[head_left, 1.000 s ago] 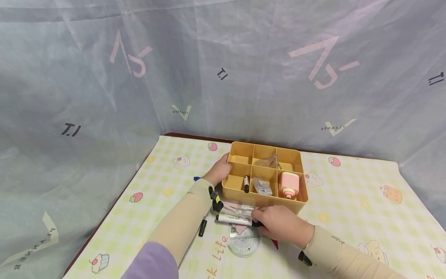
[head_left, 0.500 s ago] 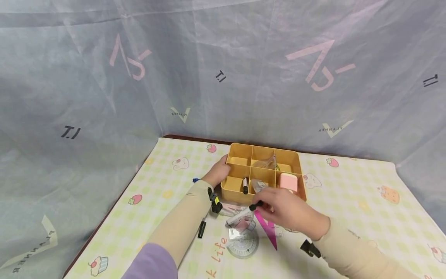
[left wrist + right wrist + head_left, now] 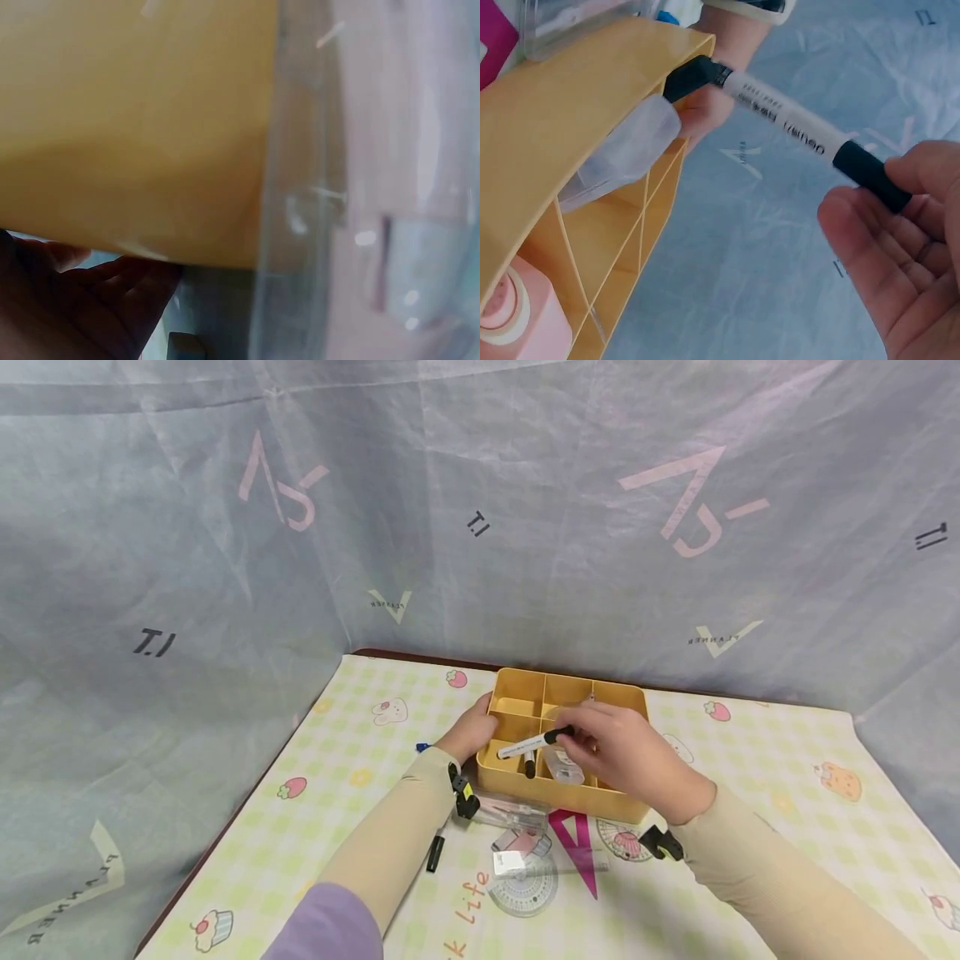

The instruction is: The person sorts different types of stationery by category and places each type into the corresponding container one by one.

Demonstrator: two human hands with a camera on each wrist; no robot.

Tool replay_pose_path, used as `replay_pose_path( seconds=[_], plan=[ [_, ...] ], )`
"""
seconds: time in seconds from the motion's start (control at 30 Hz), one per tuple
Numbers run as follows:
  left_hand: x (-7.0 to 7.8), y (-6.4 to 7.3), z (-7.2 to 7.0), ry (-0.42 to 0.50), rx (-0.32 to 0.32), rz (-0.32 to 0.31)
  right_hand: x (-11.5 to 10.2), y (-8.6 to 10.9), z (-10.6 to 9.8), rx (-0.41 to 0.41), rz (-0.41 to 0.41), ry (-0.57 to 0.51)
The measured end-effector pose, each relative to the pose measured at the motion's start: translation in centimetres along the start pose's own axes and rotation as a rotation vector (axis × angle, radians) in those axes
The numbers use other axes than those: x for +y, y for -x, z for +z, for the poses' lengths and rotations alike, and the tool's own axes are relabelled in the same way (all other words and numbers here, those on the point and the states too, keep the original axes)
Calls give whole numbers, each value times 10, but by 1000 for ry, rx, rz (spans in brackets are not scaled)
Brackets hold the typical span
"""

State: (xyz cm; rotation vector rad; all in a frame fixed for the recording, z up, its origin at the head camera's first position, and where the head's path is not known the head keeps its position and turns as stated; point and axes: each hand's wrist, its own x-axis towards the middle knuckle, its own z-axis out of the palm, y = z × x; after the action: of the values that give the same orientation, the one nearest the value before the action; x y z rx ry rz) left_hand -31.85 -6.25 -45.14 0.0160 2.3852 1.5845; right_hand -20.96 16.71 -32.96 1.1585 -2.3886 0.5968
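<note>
My right hand [image 3: 637,760] pinches a white whiteboard marker [image 3: 522,746] by its black end, above the front compartments of a yellow divided organizer box [image 3: 558,792]. The marker slants down to the left. My left hand [image 3: 470,731] holds the box's left side; the left wrist view has its fingers low against the yellow wall [image 3: 135,112]. Another marker [image 3: 529,766] leans in the front left compartment, overlapped by the held one. In the front middle compartment lies a translucent plastic case [image 3: 626,154]. A pink bottle [image 3: 540,315] fills the front right one, hidden by my right hand in the head view.
Before the box lie a clear case [image 3: 510,813], a magenta set square [image 3: 587,864], a clear protractor [image 3: 525,903], a white eraser [image 3: 509,863] and a round patterned piece [image 3: 626,843]. A black-capped pen [image 3: 435,853] lies by my left forearm. A curtain [image 3: 480,593] hangs behind the table.
My right hand has picked the marker up from the table before the box and carried it up and back over the compartments. My left hand stays at the box's left side.
</note>
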Motion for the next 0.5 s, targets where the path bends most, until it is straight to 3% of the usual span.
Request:
replay_pose_path(
  seconds=[0.23,0.5],
  plan=[
    [-1,1,1,22,-10,7,5,-13,15,-98,33,152],
    [0,1,1,19,8,2,12,-24,39,-177,-60,322]
  ],
)
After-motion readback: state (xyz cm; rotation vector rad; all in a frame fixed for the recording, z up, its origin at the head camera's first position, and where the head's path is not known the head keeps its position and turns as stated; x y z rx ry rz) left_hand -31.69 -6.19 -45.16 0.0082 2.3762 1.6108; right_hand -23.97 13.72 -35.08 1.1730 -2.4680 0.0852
